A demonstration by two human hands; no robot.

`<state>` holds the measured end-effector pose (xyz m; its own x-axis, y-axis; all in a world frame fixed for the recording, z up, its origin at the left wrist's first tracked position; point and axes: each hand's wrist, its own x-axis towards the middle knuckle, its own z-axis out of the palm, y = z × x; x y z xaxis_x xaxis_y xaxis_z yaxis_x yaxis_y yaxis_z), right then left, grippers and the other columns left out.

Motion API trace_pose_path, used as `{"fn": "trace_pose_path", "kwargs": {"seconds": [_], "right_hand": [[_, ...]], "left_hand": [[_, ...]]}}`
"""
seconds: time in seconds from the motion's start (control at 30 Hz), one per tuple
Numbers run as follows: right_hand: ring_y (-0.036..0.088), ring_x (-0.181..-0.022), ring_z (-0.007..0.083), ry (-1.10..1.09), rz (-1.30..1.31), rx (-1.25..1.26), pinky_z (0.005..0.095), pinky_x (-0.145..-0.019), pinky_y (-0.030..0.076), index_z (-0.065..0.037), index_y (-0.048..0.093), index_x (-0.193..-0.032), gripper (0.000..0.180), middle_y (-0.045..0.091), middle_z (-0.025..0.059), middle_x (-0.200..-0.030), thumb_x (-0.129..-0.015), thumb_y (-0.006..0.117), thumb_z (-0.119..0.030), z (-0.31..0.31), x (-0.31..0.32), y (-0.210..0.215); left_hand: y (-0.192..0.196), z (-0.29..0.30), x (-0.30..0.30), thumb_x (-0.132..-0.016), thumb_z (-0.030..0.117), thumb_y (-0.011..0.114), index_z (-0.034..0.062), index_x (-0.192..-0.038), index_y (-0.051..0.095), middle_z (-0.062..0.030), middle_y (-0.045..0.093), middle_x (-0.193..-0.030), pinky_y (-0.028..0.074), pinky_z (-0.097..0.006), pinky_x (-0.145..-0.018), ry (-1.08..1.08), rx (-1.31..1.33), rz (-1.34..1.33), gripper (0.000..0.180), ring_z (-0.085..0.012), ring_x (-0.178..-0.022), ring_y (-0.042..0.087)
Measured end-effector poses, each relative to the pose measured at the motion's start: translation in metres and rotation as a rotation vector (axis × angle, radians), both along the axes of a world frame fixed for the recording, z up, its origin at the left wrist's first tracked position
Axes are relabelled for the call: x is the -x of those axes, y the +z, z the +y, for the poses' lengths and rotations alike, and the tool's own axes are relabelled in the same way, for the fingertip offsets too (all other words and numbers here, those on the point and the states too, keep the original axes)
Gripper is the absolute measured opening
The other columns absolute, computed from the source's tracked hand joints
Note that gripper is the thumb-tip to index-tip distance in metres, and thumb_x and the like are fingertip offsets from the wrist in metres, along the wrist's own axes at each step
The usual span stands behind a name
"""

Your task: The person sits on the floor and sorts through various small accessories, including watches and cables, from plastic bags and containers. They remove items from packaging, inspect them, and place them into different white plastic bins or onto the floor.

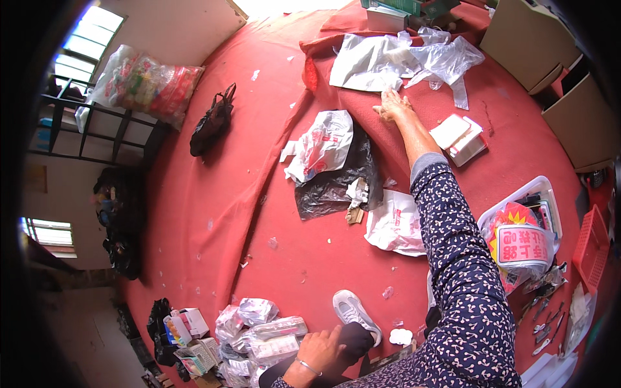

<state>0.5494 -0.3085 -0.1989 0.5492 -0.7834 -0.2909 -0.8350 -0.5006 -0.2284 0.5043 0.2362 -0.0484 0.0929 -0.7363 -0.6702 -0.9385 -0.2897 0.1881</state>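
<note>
My right arm, in a dark sleeve with a white print, stretches far forward over the red cloth. At its end my right hand (392,107) has its fingers apart at the near edge of a white plastic bag (363,63); whether it touches the bag I cannot tell. Beside that bag lies a crumpled clear plastic bag (449,57). My left hand (319,351), with a bracelet at the wrist, rests on my dark-clothed knee, holding nothing. Near my right forearm sits a small white and red box (460,138).
Plastic bags, one white (333,139) and one black (323,194), lie mid-cloth near another white bag (396,223). Wrapped packages (275,336) are heaped beside my left hand. A white bin (550,187), a red basket (592,249) and cardboard boxes (527,48) line the right.
</note>
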Motion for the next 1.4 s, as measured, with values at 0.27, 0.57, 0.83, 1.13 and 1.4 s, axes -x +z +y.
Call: {"fn": "trace_pose_path", "kwargs": {"seconds": [0.27, 0.57, 0.83, 1.13, 1.4], "right_hand": [[0.02, -0.127, 0.0305, 0.065, -0.569, -0.142, 0.0327, -0.104, 0.018, 0.004, 0.029, -0.127, 0.059, 0.026, 0.022, -0.134, -0.087, 0.04, -0.038, -0.027, 0.033, -0.012], [0.057, -0.08, 0.0335, 0.377, -0.27, -0.212, 0.0391, -0.071, 0.043, 0.002, 0.055, -0.098, 0.038, 0.059, 0.0224, -0.086, -0.085, 0.044, -0.032, 0.027, 0.104, 0.038], [0.057, -0.082, 0.0343, 0.511, -0.225, -0.201, 0.0396, -0.073, 0.045, -0.001, 0.06, -0.094, 0.038, 0.06, 0.0206, -0.087, -0.074, 0.06, -0.033, 0.108, 0.123, 0.096], [0.061, -0.065, 0.0201, 0.112, -0.774, -0.031, 0.0309, -0.068, 0.048, -0.006, 0.064, -0.083, 0.024, 0.063, 0.0114, -0.074, -0.064, 0.049, -0.005, 0.125, 0.099, 0.138], [0.055, -0.071, 0.0111, 0.06, -0.924, -0.631, 0.0231, -0.067, 0.045, 0.002, 0.059, -0.097, 0.03, 0.059, 0.0046, -0.082, -0.068, 0.051, -0.001, 0.164, 0.161, 0.225]], "left_hand": [[0.008, -0.013, 0.003, -0.078, 0.034, 0.055, 0.0024, -0.124, 0.034, -0.0149, 0.057, -0.088, 0.045, -0.038, -0.068, 0.055, 0.011, 0.036, 0.059, -0.0298, -0.077, 0.058], [0.018, -0.015, 0.011, -0.078, 0.035, 0.055, 0.0056, -0.124, 0.035, -0.0135, 0.057, -0.087, 0.045, -0.039, -0.069, -0.053, 0.089, -0.015, 0.059, -0.0282, -0.077, 0.058], [0.018, -0.002, 0.021, -0.076, 0.035, 0.057, 0.0092, -0.123, 0.038, -0.0117, 0.057, -0.084, 0.044, -0.037, -0.068, -0.068, 0.134, -0.065, 0.057, -0.027, -0.074, 0.058], [0.015, -0.007, 0.032, -0.074, 0.032, 0.059, 0.0093, -0.124, 0.037, -0.0082, 0.056, -0.078, 0.042, -0.035, -0.062, -0.094, 0.306, -0.129, 0.059, -0.023, -0.071, 0.056], [0.047, -0.047, 0.051, -0.073, 0.026, 0.061, 0.0123, -0.131, 0.027, -0.0091, 0.053, -0.086, 0.038, -0.038, -0.073, -0.049, 0.544, -0.183, 0.068, -0.0235, -0.076, 0.055]]}}
